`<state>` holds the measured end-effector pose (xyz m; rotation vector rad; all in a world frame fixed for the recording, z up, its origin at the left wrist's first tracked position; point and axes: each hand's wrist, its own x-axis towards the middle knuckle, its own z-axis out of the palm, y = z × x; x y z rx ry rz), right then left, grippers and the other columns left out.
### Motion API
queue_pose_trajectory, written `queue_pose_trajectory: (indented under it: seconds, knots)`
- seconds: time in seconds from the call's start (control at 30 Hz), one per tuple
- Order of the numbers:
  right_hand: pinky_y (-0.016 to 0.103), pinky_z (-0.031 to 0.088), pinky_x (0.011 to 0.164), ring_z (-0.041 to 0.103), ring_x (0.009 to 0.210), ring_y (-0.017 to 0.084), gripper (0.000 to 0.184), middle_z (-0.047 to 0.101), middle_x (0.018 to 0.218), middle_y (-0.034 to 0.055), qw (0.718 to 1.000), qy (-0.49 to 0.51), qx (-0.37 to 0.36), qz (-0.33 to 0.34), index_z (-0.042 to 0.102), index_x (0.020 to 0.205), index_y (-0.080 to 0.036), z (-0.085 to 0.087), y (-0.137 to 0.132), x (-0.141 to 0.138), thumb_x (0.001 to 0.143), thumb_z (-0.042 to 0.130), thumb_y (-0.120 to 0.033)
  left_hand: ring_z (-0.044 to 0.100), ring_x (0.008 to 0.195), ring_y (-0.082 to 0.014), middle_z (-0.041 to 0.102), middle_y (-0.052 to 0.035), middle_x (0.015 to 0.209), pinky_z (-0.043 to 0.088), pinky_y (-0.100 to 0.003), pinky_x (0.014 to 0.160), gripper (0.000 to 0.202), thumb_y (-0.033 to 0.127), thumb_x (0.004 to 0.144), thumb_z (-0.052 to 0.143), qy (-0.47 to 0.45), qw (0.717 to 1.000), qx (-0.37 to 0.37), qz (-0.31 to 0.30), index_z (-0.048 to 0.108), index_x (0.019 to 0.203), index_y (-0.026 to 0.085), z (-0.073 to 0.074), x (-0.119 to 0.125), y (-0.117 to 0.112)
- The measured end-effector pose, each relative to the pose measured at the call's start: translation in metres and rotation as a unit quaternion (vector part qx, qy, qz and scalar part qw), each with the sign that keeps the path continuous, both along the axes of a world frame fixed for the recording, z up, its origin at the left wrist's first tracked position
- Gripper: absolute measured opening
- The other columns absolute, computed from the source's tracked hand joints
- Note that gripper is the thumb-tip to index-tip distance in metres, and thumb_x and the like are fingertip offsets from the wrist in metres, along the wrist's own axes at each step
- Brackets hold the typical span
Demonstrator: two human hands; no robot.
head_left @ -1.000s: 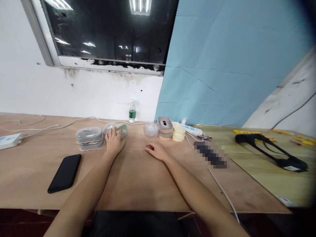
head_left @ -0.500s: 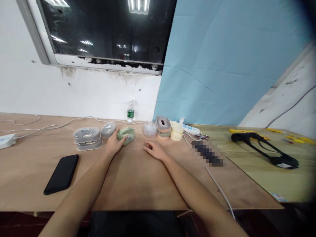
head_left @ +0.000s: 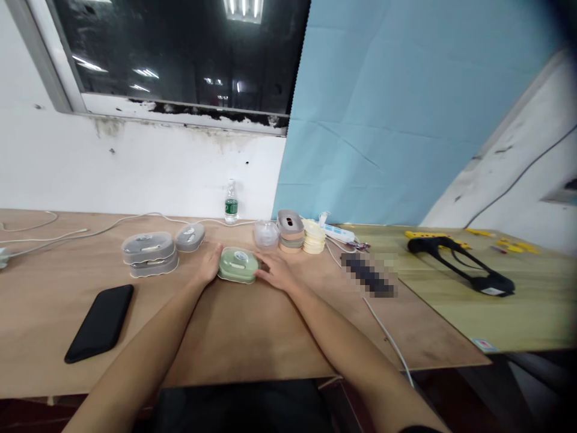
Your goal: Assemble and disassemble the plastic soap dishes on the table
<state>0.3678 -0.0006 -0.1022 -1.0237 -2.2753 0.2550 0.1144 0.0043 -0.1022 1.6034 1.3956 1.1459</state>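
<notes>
A small green lidded box (head_left: 238, 266), oval with a round sticker on top, lies flat on the table between my hands. Along its left side are the closed fingers of my left hand (head_left: 211, 265). My right hand (head_left: 276, 272) grips the opposite side, thumb towards the front and fingers at the right edge. Left of them sits a single grey lidded box (head_left: 190, 237). Farther left are stacked grey lidded boxes (head_left: 149, 254). Behind my right hand stand a clear plastic container (head_left: 266, 234), a stack of open trays (head_left: 291, 228) and a pile of cream-coloured pieces (head_left: 313, 236).
A black phone (head_left: 100, 323) lies front left. At the wall stands a water bottle (head_left: 231, 203). A power strip (head_left: 339, 233), white cable (head_left: 387, 337) and pixelated dark item (head_left: 368, 275) are to the right, with a black strap-like frame (head_left: 460, 264) beyond.
The green box, earlier tilted in my left hand, now rests flat and slightly nearer. My right hand has come to its right side. The view has shifted a little to the right.
</notes>
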Motion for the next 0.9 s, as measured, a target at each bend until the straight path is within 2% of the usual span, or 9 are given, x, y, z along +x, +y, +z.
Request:
queue_pose_trajectory:
  seconds: [0.1,0.17,0.27,0.4,0.47,0.57,0.73,0.8,0.9]
  knots:
    - [0.034,0.046,0.084,0.062,0.094,0.022,0.052,0.067,0.108,0.0098,0.995,0.080,-0.049,-0.023,0.061,0.118,-0.019,-0.006,0.003,-0.003,0.091,0.037,-0.057,0.061,0.103,-0.0289,0.071,-0.0112,0.102,0.042,-0.042,0.095,0.075,0.070,0.085,0.023,-0.003,1.000,0.008,-0.008,0.069,0.097,0.012,-0.003,0.000,0.003]
    - [0.031,0.047,0.074,0.063,0.081,0.020,0.054,0.070,0.091,0.0077,0.986,0.133,-0.098,-0.022,0.067,0.101,-0.018,-0.010,0.005,-0.004,0.092,0.030,-0.057,0.061,0.103,-0.0286,0.070,-0.0107,0.105,0.042,-0.042,0.095,0.071,0.069,0.083,0.030,-0.012,1.000,0.010,-0.022,0.069,0.102,0.013,-0.004,0.001,0.003]
    - [0.027,0.044,0.063,0.060,0.068,0.017,0.051,0.068,0.075,0.0038,0.975,0.163,-0.148,0.005,0.068,0.088,-0.017,-0.013,0.008,-0.005,0.087,0.042,-0.060,0.062,0.101,-0.0294,0.070,-0.0111,0.103,0.045,-0.041,0.091,0.068,0.069,0.080,0.039,-0.029,0.999,-0.006,-0.025,0.069,0.103,0.012,-0.003,0.003,0.003]
    - [0.024,0.042,0.059,0.057,0.064,0.014,0.041,0.067,0.073,0.0007,0.955,0.228,-0.189,-0.003,0.067,0.088,-0.017,-0.015,0.010,-0.010,0.078,0.060,-0.056,0.062,0.100,-0.0285,0.071,-0.0108,0.103,0.046,-0.039,0.090,0.069,0.068,0.081,0.038,-0.039,0.999,-0.013,-0.026,0.068,0.104,0.011,-0.004,0.003,0.004]
    - [0.023,0.043,0.058,0.058,0.062,0.013,0.039,0.068,0.074,0.0017,0.915,0.313,-0.254,-0.017,0.066,0.085,-0.017,-0.014,0.012,-0.014,0.077,0.061,-0.054,0.062,0.102,-0.0275,0.070,-0.0107,0.106,0.045,-0.038,0.092,0.069,0.068,0.082,0.036,-0.036,0.999,-0.015,-0.032,0.067,0.106,0.012,-0.005,0.002,0.006]
    - [0.022,0.045,0.053,0.062,0.059,0.013,0.036,0.070,0.075,0.0048,0.820,0.445,-0.358,-0.036,0.063,0.085,-0.017,-0.008,0.015,-0.022,0.078,0.062,-0.052,0.060,0.107,-0.0262,0.066,-0.0121,0.115,0.043,-0.036,0.096,0.071,0.068,0.084,0.033,-0.025,0.999,-0.028,-0.028,0.065,0.112,0.011,-0.007,0.001,0.008]
    - [0.019,0.047,0.050,0.063,0.058,0.010,0.030,0.071,0.079,0.0056,0.700,0.563,-0.437,-0.038,0.062,0.086,-0.016,0.015,0.019,-0.035,0.090,0.051,-0.043,0.059,0.109,-0.0251,0.065,-0.0120,0.118,0.042,-0.034,0.098,0.071,0.068,0.084,0.034,-0.010,0.999,-0.042,-0.030,0.064,0.114,0.012,-0.004,0.000,0.007]
    - [0.018,0.047,0.049,0.062,0.056,0.009,0.028,0.070,0.077,0.0036,0.663,0.595,-0.451,-0.049,0.062,0.084,-0.016,0.023,0.023,-0.041,0.091,0.049,-0.040,0.060,0.109,-0.0252,0.065,-0.0114,0.117,0.042,-0.034,0.098,0.070,0.068,0.084,0.034,-0.009,0.999,-0.034,-0.029,0.065,0.113,0.012,-0.005,0.000,0.007]
    - [0.016,0.046,0.045,0.060,0.051,0.007,0.024,0.069,0.073,0.0012,0.635,0.630,-0.442,-0.067,0.061,0.082,-0.016,0.028,0.030,-0.048,0.092,0.049,-0.036,0.061,0.105,-0.0255,0.067,-0.0107,0.114,0.044,-0.034,0.095,0.070,0.068,0.083,0.035,-0.010,0.999,-0.030,-0.026,0.065,0.111,0.012,-0.009,0.001,0.009]
